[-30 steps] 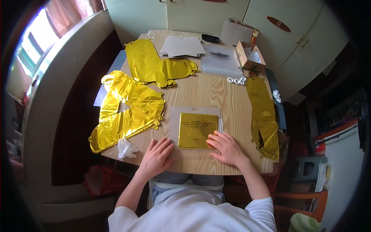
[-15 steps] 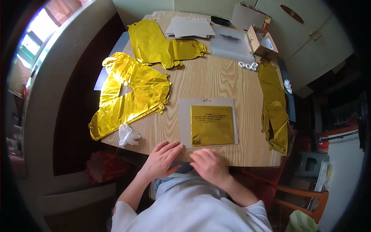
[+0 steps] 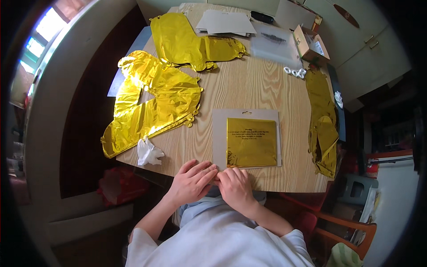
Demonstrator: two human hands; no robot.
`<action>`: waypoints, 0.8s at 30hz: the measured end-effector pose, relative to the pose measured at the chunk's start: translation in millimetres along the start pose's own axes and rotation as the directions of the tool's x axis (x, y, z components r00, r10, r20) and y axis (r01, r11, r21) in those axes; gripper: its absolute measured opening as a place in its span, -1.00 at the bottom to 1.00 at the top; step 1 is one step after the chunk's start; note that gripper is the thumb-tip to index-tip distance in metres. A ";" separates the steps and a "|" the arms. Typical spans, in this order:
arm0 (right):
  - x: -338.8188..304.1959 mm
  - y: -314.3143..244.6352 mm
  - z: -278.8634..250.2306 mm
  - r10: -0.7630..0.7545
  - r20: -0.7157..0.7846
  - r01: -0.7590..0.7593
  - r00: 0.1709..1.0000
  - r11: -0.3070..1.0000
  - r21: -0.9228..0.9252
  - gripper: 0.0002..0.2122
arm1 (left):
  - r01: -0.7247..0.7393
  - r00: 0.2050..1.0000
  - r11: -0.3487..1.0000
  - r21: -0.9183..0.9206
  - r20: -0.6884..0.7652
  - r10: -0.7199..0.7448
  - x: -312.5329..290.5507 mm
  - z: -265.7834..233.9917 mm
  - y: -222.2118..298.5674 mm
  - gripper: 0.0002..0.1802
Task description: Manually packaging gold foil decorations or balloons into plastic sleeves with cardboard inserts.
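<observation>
A flat packet (image 3: pixel 252 147), a folded gold foil square on a grey backing card (image 3: pixel 221 122) with a hang hole, lies near the table's front edge. My left hand (image 3: pixel 194 179) rests at that edge by the card's lower left corner, fingers stretched out and close together. Beside it, touching its fingertips, is my right hand (image 3: pixel 234 187). The right fingers are bent and pressed together at the card's lower edge; whatever is between them is hidden. Left of my hands is a crumpled white tissue-like piece (image 3: pixel 149 152).
Gold foil balloons lie uninflated at left (image 3: pixel 155 104), far left (image 3: pixel 178 40) and right (image 3: pixel 322 120). Toward the back are stacked grey cards (image 3: pixel 227 22), clear plastic sheets (image 3: pixel 273 49), white rings (image 3: pixel 295 72) and a small open box (image 3: pixel 311 44). The wooden table (image 3: pixel 253 89) has a rounded edge.
My right hand has moved left and up to the card's lower edge, meeting my left hand, which has shifted slightly right. The whole view has shifted a little.
</observation>
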State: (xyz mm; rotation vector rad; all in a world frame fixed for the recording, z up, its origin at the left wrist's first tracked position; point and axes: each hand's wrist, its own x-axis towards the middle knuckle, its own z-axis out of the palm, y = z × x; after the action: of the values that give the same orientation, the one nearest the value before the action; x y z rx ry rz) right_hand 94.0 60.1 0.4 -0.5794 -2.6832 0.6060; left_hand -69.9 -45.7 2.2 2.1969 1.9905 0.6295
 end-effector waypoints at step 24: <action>-11.7 10.4 -22.6 0.017 -0.119 0.001 0.993 0.989 0.149 -0.86 | -0.002 0.998 0.998 0.068 -0.058 0.006 0.6 4.1 3.6 -0.56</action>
State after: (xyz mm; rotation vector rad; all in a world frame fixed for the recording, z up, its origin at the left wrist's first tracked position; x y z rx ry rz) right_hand 116.4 71.0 12.3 -0.5677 -2.4992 0.7424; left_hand -65.0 -44.8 -0.2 2.2459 2.0662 0.6437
